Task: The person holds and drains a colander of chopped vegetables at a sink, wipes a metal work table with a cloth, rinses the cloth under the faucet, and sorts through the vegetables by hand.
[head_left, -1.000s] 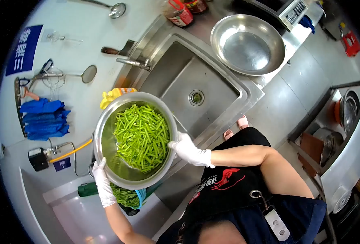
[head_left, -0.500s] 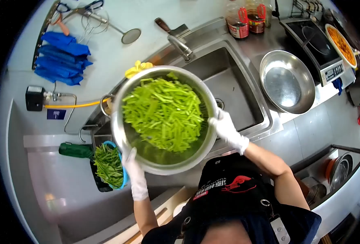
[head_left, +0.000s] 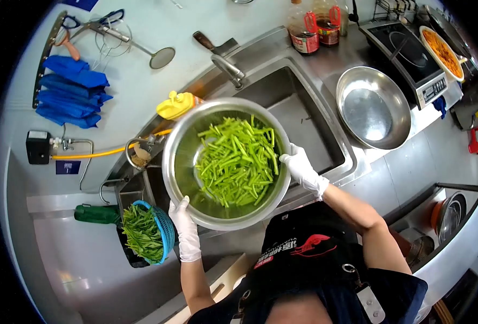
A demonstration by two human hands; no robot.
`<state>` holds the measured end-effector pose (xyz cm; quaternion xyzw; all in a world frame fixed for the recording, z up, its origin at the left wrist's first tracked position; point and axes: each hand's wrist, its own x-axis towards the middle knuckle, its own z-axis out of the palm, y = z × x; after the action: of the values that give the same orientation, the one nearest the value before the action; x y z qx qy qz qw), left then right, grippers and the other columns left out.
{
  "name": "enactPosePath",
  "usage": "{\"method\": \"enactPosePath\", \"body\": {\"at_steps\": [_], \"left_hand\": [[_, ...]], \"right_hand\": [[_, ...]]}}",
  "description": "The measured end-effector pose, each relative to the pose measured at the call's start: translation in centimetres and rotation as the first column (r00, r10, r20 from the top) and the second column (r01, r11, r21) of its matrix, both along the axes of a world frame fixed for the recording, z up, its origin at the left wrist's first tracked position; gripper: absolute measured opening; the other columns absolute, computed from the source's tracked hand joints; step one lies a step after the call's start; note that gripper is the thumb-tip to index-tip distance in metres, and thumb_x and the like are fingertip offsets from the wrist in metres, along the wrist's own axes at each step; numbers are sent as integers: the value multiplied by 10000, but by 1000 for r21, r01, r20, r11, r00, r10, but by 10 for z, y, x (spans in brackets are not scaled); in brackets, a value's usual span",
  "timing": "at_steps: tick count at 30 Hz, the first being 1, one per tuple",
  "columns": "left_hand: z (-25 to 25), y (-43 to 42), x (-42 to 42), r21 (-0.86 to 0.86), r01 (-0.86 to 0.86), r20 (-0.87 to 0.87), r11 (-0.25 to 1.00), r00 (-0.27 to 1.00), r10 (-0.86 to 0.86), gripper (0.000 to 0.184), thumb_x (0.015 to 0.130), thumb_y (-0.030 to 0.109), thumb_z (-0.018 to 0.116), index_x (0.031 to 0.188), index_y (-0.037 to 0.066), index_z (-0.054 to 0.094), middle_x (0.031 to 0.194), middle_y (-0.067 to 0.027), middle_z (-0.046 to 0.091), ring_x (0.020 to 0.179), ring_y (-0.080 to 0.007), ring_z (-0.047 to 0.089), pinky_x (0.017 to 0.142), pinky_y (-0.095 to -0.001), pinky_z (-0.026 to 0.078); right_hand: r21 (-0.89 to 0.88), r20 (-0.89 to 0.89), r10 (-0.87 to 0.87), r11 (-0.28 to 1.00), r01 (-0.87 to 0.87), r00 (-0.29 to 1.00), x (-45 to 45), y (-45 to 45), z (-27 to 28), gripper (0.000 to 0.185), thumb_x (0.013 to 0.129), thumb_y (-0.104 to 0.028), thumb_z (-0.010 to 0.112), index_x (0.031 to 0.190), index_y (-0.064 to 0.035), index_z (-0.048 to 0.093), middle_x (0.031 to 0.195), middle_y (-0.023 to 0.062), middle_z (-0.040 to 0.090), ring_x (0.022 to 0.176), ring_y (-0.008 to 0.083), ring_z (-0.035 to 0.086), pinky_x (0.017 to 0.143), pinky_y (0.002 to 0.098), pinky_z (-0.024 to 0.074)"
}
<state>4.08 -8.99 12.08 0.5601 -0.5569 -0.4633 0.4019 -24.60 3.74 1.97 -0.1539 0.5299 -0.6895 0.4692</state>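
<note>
Between my gloved hands is a large steel bowl (head_left: 181,208) that holds cut green vegetable stems (head_left: 241,162). My left hand (head_left: 185,224) grips the rim at the lower left, thumb over the edge. On the right side of the rim my right hand (head_left: 302,168) is closed, its fingers partly hidden behind the bowl. The bowl is held over the left part of the steel sink (head_left: 320,124). Lower left of it, a blue basket (head_left: 167,233) contains leafy greens (head_left: 142,233).
A second steel bowl (head_left: 374,108) stands on the counter right of the sink, near an induction cooker (head_left: 403,54). The faucet (head_left: 228,70) reaches over the sink's back edge. Behind my bowl are a yellow bottle (head_left: 175,106) and, farther right, sauce bottles (head_left: 304,35).
The bowl has shifted slightly right in view with both hands still on it. The stems have slid together toward the bowl's right side, baring its left inner wall.
</note>
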Motion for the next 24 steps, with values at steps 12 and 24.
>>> {"method": "enactPosePath", "body": {"at_steps": [12, 24], "left_hand": [[35, 44, 1, 79, -234, 72, 969, 971, 229, 571, 708, 188, 574, 1236, 17, 442, 1027, -71, 473, 950, -198, 457, 843, -309, 355], [21, 84, -32, 1, -600, 126, 800, 793, 595, 589, 743, 269, 557, 1283, 85, 409, 1029, -91, 477, 969, -250, 504, 818, -397, 451]], "right_hand": [[27, 31, 345, 938, -346, 938, -52, -9, -85, 414, 914, -411, 506, 911, -8, 603, 846, 89, 660, 546, 116, 576, 457, 248, 475], [487, -832, 554, 751, 446, -24, -191, -161, -405, 284, 826, -107, 462, 1071, 6, 553, 1046, 227, 562, 715, 265, 657, 562, 382, 537]]}}
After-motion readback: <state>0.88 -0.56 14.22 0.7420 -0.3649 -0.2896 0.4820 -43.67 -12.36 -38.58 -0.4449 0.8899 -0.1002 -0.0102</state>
